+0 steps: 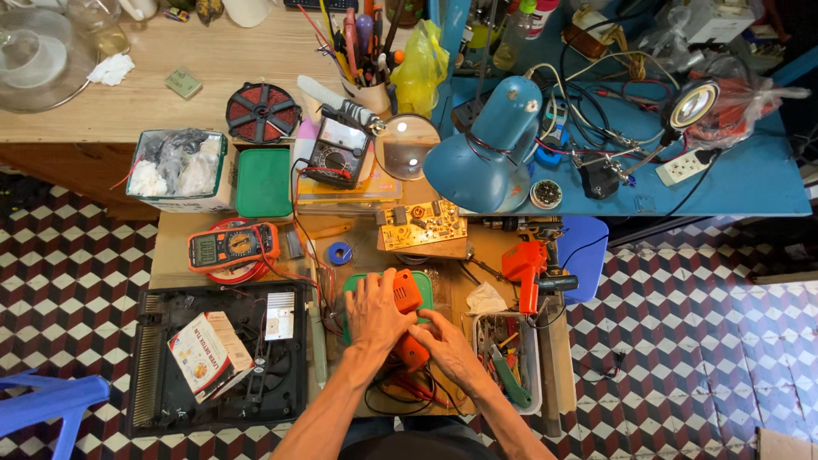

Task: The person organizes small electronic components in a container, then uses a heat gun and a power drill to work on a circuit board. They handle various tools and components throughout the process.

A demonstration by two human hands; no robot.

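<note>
Cluttered workbench (170, 64), white-red booklet (207, 353) on black appliance (170, 400); left hand (375, 313) and right hand (449, 345) both gripping orange tool (407, 294).

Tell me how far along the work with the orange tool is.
Done: the black appliance lies opened at left, and the circuit board sits out on the bench. In hand: left hand and right hand both grip the orange tool over the green mat. Left: the appliance remains open.

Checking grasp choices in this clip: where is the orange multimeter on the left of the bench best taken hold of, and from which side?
Probably across the long edges of the orange multimeter, coming straight down from above. It lies flat, face up, long axis left to right, both long sides exposed. Its red lead trails off the right end, so avoid that end.
</note>
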